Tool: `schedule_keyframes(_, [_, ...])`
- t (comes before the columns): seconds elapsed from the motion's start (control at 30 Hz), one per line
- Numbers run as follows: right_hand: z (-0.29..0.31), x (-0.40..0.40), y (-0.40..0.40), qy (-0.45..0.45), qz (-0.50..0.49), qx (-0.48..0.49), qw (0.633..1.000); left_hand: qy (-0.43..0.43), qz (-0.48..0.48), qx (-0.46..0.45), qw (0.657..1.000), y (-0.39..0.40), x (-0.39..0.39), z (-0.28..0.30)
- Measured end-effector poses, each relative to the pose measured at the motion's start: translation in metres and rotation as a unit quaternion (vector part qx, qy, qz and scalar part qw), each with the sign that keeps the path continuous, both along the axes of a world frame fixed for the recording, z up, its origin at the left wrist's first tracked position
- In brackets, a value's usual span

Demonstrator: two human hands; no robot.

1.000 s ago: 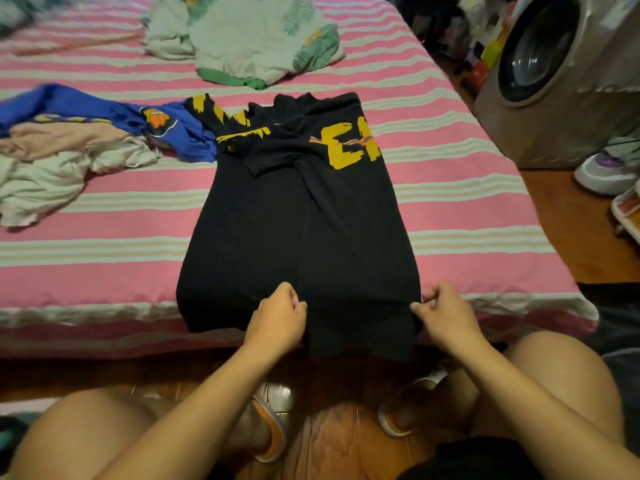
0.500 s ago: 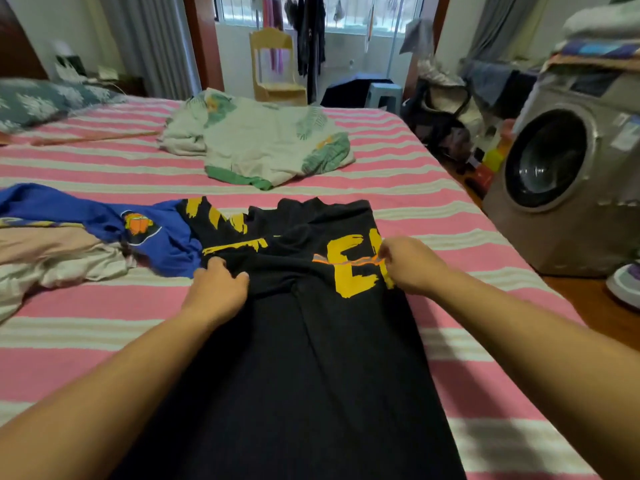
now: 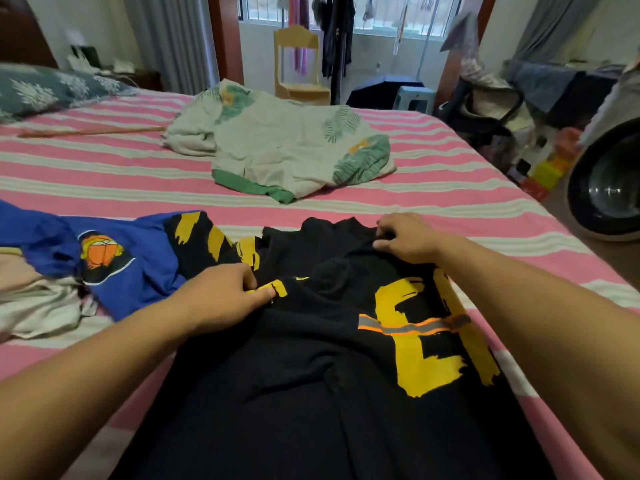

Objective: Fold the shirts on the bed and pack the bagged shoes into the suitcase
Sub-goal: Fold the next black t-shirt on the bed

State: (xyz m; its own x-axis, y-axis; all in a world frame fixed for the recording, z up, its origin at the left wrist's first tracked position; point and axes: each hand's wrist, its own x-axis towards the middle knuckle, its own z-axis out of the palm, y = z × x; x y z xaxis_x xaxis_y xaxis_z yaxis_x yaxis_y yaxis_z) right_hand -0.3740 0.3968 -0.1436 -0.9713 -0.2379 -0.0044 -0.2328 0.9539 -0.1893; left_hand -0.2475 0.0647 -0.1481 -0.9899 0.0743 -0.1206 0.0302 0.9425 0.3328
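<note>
While both hands work the top end, here's how it looks:

Black shirt: the black cotton shirt with big yellow brush-stroke lettering [image 3: 311, 358] lies lengthwise on the pink and cream striped bed sheet [image 3: 433, 188], collar end away from the person, already narrowed into a long panel, so my guess is the sleeves and shoulders are being tidied before the lengthwise fold.

Left hand: the left hand [image 3: 221, 299] pinches a fold of black fabric with a yellow patch at the shirt's left shoulder, probably to tuck the sleeve in.

Right hand: the right hand [image 3: 405, 237] has its fingers curled over the cloth at the collar edge, gripping it, likely to pull the neckline straight.

Other clothes: a crumpled blue shirt with an orange cartoon print [image 3: 114, 258] touches the black shirt's left sleeve; a pale leaf-print garment with green trim [image 3: 287, 150] sits further up the bed. Both look unfolded.

Shoes and suitcase: not in view, so packing hasn't started as far as I can tell.

Change: half a second back the right hand sat lower, on the yellow lettering; now it's up at the collar. The left hand has barely shifted.
</note>
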Motion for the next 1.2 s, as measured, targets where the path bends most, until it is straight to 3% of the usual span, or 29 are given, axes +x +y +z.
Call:
schedule_keyframes(0.07, [0.005,-0.002,0.003,0.037,-0.02,-0.08,0.996,-0.025,-0.008,0.041,0.999,-0.002,-0.007,0.009])
schedule_keyframes(0.13, [0.013,-0.009,0.012,0.095,-0.075,-0.104,0.987,0.018,-0.008,0.104,0.994,0.003,-0.017,0.015])
schedule_keyframes(0.2, [0.015,-0.016,0.021,0.142,-0.118,-0.046,0.982,0.061,0.023,0.163,0.985,0.009,-0.025,0.015])
schedule_keyframes(0.3, [-0.003,-0.021,0.023,0.135,-0.144,0.072,0.978,0.029,0.061,0.098,0.993,0.006,-0.037,-0.003])
schedule_keyframes(0.37, [-0.018,-0.018,0.02,0.102,-0.148,0.097,0.979,0.012,0.112,0.082,0.99,0.0,-0.038,-0.014])
schedule_keyframes(0.43, [-0.028,-0.013,0.021,0.097,-0.156,0.1,0.978,0.05,0.174,0.118,0.976,-0.005,-0.031,-0.016])
schedule_keyframes(0.5, [-0.03,-0.009,0.026,0.102,-0.159,0.112,0.976,0.07,0.243,0.266,0.93,-0.004,-0.018,-0.015])
schedule_keyframes(0.57, [-0.028,-0.006,0.031,0.088,-0.158,0.121,0.976,0.024,0.294,0.48,0.826,0.002,0.003,-0.016])
schedule_keyframes(0.6, [-0.025,-0.006,0.033,0.08,-0.156,0.119,0.977,0.012,0.303,0.509,0.805,0.005,0.013,-0.017])
schedule_keyframes(0.63, [-0.021,-0.006,0.034,0.07,-0.155,0.116,0.979,0.025,0.306,0.481,0.821,0.009,0.021,-0.02])
schedule_keyframes(0.73, [-0.008,-0.006,0.045,0.035,-0.153,0.141,0.978,0.09,0.271,0.278,0.917,0.025,0.035,-0.023])
schedule_keyframes(0.8, [0.0,-0.005,0.055,0.027,-0.153,0.172,0.973,0.124,0.203,0.064,0.969,0.047,0.035,-0.02])
schedule_keyframes(0.87, [0.003,-0.009,0.059,0.029,-0.143,0.154,0.977,0.228,0.079,-0.091,0.966,0.077,0.022,-0.015])
schedule_keyframes(0.93, [0.001,-0.014,0.059,0.046,-0.116,0.111,0.986,0.3,-0.055,-0.107,0.946,0.114,0.007,-0.006])
schedule_keyframes(1.0, [-0.003,-0.02,0.062,0.073,-0.087,0.05,0.992,0.271,-0.156,-0.15,0.938,0.142,-0.009,-0.013])
schedule_keyframes(1.07, [-0.004,-0.025,0.066,0.081,-0.065,-0.026,0.994,0.173,-0.165,-0.174,0.955,0.147,-0.022,-0.036])
schedule_keyframes(1.13, [-0.005,-0.031,0.072,0.073,-0.054,-0.078,0.993,0.124,-0.125,-0.084,0.981,0.138,-0.028,-0.057])
schedule_keyframes(1.2, [-0.005,-0.035,0.078,0.071,-0.041,-0.075,0.994,0.143,-0.119,0.002,0.983,0.134,-0.032,-0.066])
